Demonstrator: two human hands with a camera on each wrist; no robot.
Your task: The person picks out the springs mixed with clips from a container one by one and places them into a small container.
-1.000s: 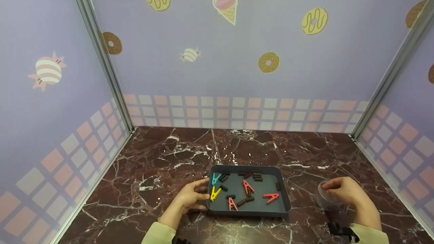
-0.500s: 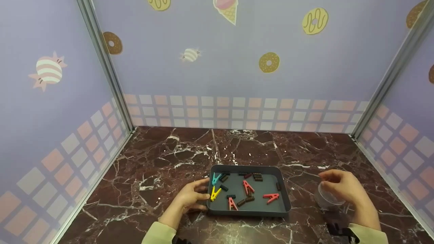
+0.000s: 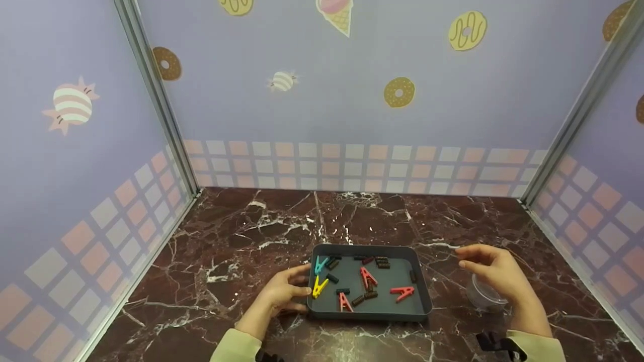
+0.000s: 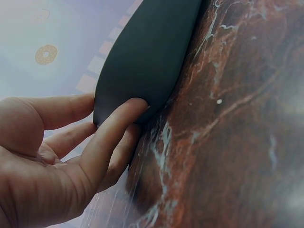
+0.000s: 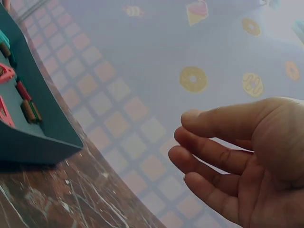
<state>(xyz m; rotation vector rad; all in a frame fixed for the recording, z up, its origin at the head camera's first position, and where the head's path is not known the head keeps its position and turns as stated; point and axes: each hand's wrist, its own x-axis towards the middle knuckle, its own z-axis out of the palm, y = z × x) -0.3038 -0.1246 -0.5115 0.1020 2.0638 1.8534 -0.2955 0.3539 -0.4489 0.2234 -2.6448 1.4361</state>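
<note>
A dark grey rectangular tray (image 3: 392,315) sits on the table. In it lie a teal clothespin (image 3: 320,265), a yellow clothespin (image 3: 319,288), pink-red clothespins (image 3: 402,292) and several small dark cylinders (image 3: 358,300). My left hand (image 3: 287,290) rests against the tray's left end, its fingertips touching the outer wall in the left wrist view. To the tray's right my right hand (image 3: 495,271) hovers with relaxed, slightly bent fingers, holding nothing. A clear plastic cup (image 3: 484,296) stands beneath it, partly hidden by the hand.
The dark red marbled table (image 3: 251,221) extends around the tray. Purple panels with printed sweets enclose it at the back (image 3: 342,115) and at both sides. A metal corner post (image 3: 161,100) rises at the back left.
My right hand has moved up and left from the cup's mouth, toward the tray, and more of the cup shows. My left hand and the tray have stayed in place.
</note>
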